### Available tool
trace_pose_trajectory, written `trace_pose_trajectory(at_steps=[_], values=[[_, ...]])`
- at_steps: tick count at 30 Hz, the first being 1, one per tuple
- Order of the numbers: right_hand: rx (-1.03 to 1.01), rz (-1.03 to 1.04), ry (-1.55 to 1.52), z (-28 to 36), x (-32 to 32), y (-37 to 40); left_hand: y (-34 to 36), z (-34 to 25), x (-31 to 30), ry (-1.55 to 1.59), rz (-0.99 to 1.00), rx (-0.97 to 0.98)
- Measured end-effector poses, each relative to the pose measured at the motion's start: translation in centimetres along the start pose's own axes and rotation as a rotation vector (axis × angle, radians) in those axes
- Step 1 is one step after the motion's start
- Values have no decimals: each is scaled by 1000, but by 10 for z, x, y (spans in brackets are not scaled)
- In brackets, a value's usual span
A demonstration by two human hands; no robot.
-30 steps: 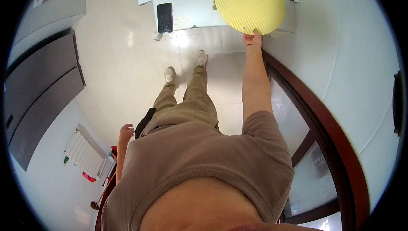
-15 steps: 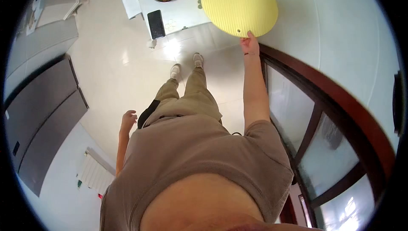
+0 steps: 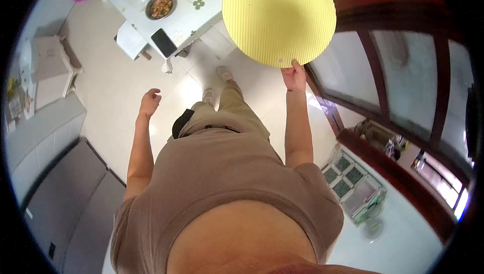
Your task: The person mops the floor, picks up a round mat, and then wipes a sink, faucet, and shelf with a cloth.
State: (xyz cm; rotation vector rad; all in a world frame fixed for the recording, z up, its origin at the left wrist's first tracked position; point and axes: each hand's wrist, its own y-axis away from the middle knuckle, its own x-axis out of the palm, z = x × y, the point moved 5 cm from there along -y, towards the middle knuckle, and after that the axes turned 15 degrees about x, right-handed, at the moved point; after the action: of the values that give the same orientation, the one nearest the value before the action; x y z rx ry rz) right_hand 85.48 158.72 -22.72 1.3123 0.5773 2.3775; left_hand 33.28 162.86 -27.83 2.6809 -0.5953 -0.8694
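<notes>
The left hand (image 3: 149, 104), at ten o'clock, is empty, loosely curled. At eleven, bowl (image 3: 148, 11) and phone (image 3: 164, 43) lie on the surface (image 3: 186, 19). Towards one, the disc (image 3: 279, 18) is pinched at its six-o'clock rim by the right hand (image 3: 294, 77), probably for thin grip.

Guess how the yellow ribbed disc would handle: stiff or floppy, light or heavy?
The yellow disc seems fairly stiff, looking flat though the right hand grips only its edge. It's probably light, held one-handed. Being round, it might roll.
</notes>
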Motion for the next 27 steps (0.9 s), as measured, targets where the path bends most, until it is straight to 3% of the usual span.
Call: trace_pose_trajectory(at_steps=[5,8,12,18,27], values=[[-162,42,-62,9,8,86,6,-1,24,-67,140,46],[-213,6,-102,11,-18,122,16,2,46,-81,214,77],[-298,-13,-91,22,-37,163,49,10,74,-70,317,-10],[-453,6,-89,65,-69,213,71,-3,102,-140,298,-63],[-489,113,-21,113,-125,264,54,-63,178,-161,353,113]])
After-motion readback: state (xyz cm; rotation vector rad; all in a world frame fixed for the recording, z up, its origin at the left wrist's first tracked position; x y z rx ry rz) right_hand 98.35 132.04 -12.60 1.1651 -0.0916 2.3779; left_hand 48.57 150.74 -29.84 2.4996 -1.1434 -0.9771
